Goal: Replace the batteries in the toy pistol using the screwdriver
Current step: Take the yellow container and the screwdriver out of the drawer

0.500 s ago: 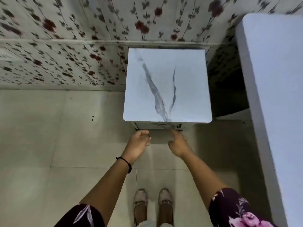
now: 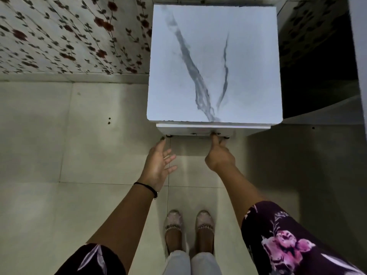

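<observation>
No toy pistol, screwdriver or batteries are in view. I stand facing a small white cabinet with a marble-patterned top (image 2: 214,62). Its drawer front (image 2: 186,129) sticks out slightly below the top's near edge. My right hand (image 2: 219,153) reaches up to the lower edge of that front, fingertips hooked under it by a dark fitting. My left hand (image 2: 158,165) hovers with palm up and fingers spread, holding nothing, its fingertip just short of the drawer's lower left corner.
A floral-papered wall (image 2: 69,36) runs behind and to the left of the cabinet. A pale tiled floor (image 2: 59,145) lies below, with my two feet (image 2: 188,225) on it. A dark gap (image 2: 317,66) and a white surface edge (image 2: 359,56) lie to the right.
My left hand has gone from loosely curled to spread open. My right fingertips have closed in under the drawer front, which now juts out a little. The view has moved nearer the cabinet.
</observation>
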